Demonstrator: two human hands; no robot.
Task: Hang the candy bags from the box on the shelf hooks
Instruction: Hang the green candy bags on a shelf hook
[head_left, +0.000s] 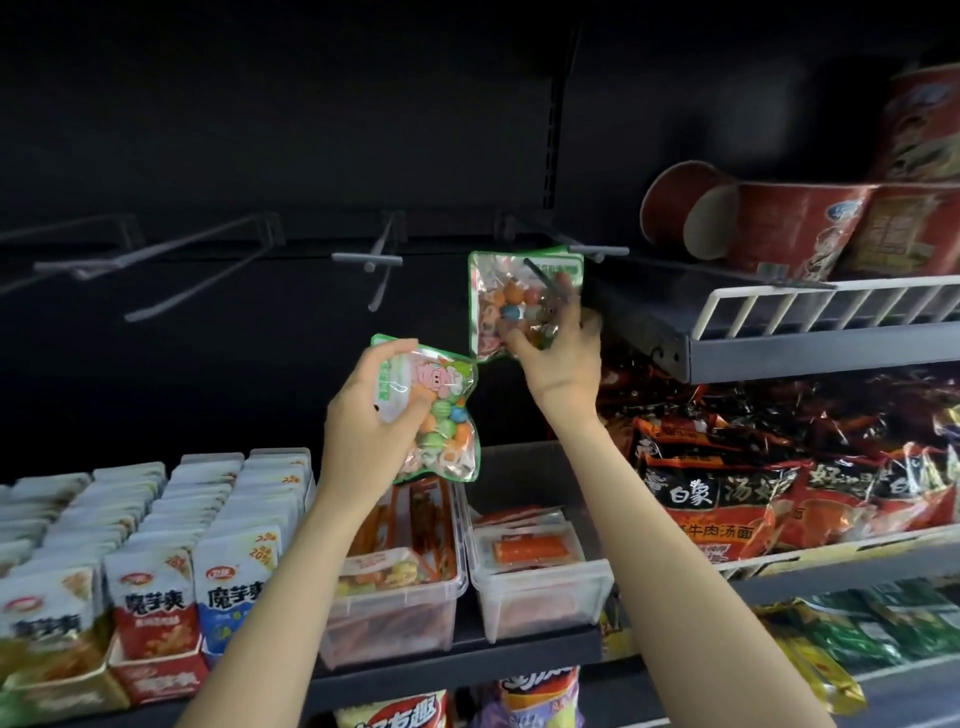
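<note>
Candy bag (522, 301) at hook (597, 253), right hand (558, 358) gripping, left hand (371, 415) holding another bag (441, 415)

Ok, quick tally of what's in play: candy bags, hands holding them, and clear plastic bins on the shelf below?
Candy bags: 2, one in the left hand at, one in the right hand at
Hands holding a bag: 2
Clear plastic bins: 2, at and
Total: 6
</note>
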